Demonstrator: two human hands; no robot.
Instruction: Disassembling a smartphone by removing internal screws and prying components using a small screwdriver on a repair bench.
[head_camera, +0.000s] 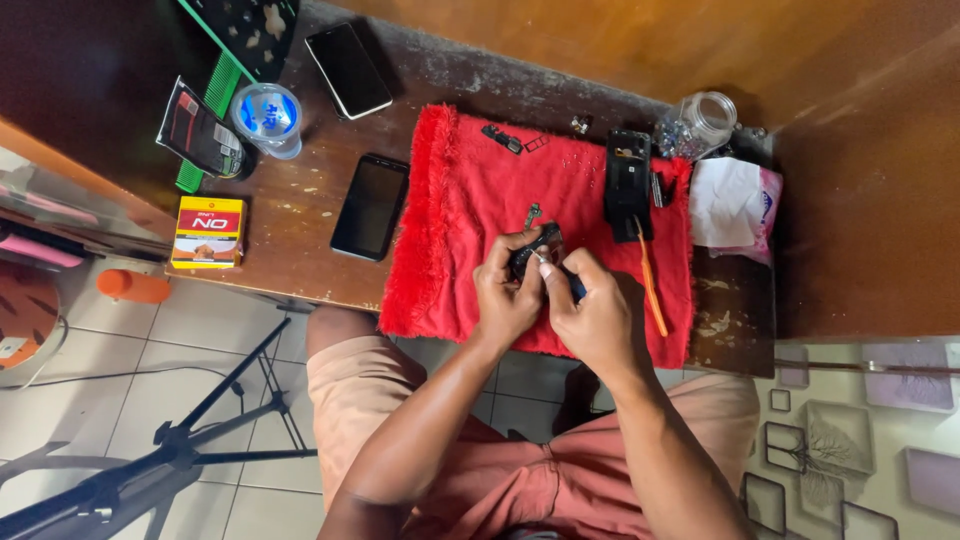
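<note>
Over the red towel (470, 200), at six o'clock of its middle, the left hand (503, 300) and right hand (592, 315) both pinch a small dark part (535, 250) between fingertips, steadying it, a phone frame (627, 180) at two o'clock.

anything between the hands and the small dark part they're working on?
Nothing visible. The left hand and right hand both already grip the dark part over the red towel. The orange tool and the phone frame lie off to the right, clear of the hands.
</note>
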